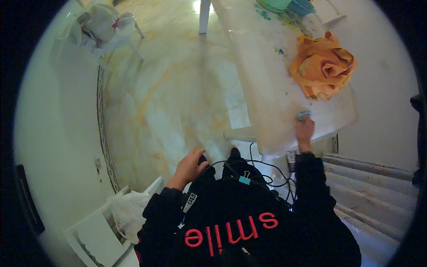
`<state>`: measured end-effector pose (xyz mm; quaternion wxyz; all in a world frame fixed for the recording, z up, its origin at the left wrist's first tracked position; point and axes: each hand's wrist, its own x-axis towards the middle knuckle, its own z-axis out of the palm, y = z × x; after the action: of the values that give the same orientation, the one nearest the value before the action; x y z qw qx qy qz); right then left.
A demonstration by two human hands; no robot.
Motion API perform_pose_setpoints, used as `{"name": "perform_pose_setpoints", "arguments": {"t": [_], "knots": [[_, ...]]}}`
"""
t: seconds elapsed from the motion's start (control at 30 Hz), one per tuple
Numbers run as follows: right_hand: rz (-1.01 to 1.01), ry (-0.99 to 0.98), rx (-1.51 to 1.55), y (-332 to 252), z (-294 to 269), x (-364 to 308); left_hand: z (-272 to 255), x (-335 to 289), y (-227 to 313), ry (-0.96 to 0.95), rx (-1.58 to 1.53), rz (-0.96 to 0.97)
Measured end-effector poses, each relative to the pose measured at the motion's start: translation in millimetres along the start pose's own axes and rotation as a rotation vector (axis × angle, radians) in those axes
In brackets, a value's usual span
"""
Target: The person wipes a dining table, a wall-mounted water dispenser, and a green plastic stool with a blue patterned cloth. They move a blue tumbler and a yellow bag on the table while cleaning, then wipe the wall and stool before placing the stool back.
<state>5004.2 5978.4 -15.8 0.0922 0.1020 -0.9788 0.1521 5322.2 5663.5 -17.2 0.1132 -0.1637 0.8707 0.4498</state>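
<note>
My right hand (305,129) rests low over the near end of the table, its fingers drawn together. At its fingertips shows a small blue, green and white patterned thing (304,115), too small and blurred to name. Beyond that hand, on the tabletop, lies a bundle of orange cloth (324,69) folded into ruffled layers. My left hand (188,167) hangs in front of my body, away from the table, with its thumb and loosely bent fingers apart and nothing seen in it.
The table (275,120) has a pale cover with leafy prints. Green (275,4) and blue (303,6) bowls stand at its far end. Black cables (280,171) loop by my lap. A ridged white radiator (373,187) is at right, a white chair (100,236) at lower left.
</note>
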Motion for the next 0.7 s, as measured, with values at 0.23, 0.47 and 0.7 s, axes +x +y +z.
{"name": "perform_pose_setpoints", "arguments": {"t": [0.23,0.47,0.7], "knots": [[-0.466,0.098,0.214,-102,38,-7,-24,16,-33,0.015,-0.042,0.156],[0.325,0.099,-0.143,-23,-6,-3,-79,41,-64,-0.022,0.021,0.198],[-0.183,0.066,0.166,-198,73,42,-145,122,-58,-0.172,0.152,0.194]]}}
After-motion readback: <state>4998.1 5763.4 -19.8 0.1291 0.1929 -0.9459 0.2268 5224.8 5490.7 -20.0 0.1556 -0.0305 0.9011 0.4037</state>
